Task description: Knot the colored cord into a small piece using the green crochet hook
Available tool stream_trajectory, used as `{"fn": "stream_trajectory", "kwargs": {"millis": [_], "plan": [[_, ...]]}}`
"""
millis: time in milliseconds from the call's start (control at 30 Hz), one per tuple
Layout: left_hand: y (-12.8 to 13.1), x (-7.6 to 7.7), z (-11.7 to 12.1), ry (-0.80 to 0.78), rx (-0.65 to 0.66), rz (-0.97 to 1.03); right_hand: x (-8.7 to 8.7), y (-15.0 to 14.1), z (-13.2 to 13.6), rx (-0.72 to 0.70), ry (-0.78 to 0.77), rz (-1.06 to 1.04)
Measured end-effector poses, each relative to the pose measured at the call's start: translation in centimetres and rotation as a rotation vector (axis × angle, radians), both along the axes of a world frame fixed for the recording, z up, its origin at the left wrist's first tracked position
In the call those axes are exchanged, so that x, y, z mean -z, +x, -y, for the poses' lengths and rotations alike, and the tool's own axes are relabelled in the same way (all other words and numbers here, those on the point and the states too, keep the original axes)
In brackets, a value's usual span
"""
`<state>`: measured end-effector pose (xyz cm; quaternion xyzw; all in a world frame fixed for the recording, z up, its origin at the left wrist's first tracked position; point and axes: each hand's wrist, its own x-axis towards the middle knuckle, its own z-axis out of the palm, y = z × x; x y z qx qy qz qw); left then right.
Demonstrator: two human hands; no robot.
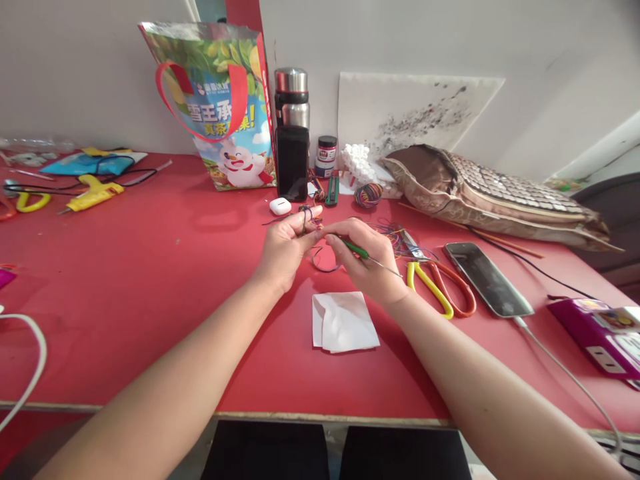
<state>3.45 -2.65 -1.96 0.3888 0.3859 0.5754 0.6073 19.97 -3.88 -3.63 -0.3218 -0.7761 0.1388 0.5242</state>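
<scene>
My left hand is over the middle of the red table, with multicoloured yarn looped around its raised index finger. Its thumb and other fingers are pinched together on the yarn. My right hand grips a crochet hook by its green handle, the metal shaft sticking out toward the wrist. The two hands' fingertips meet, hiding the hook's working end and any small stitched piece there. Loose yarn strands trail below and to the right. A multicoloured yarn ball lies just beyond my right hand.
Scissors and a phone lie to the right, near a purple power strip. Folded white paper is in front. Behind stand a gift bag, flask and black phone. A yellow glue gun lies left.
</scene>
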Motion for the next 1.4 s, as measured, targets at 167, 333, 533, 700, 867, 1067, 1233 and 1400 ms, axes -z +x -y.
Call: {"fn": "stream_trajectory", "kwargs": {"millis": [167, 333, 533, 700, 867, 1067, 1233, 1400], "plan": [[-0.1, -0.7, 0.3, -0.085, 0.036, 0.088, 0.2, -0.1, 0.0, -0.003, 0.144, 0.033], [0.1, -0.7, 0.5, -0.123, 0.034, 0.083, 0.6, -0.4, 0.2, 0.103, 0.160, 0.123], [0.1, 0.2, 0.1, 0.043, 0.018, -0.065, 0.7, -0.3, -0.1, 0.148, 0.196, 0.119], [-0.2, 1.1, -0.5, 0.154, -0.001, -0.210, 0.4, 0.1, -0.1, 0.142, 0.157, 0.148], [-0.6, 1.7, -0.9, 0.245, -0.006, -0.368, 0.2, 0.6, -0.2, 0.201, 0.096, 0.177], [-0.4, 1.6, -0.9, 0.215, 0.005, -0.419, -0.5, 0.6, 0.0, 0.148, -0.151, -0.020], [-0.4, 1.6, -1.0, 0.173, -0.022, -0.418, -1.0, 0.7, -0.2, 0.091, -0.336, -0.145], [-0.6, 1.8, -1.1, 0.217, -0.027, -0.464, -1.5, 0.8, -0.2, 0.052, -0.401, -0.211]]}}
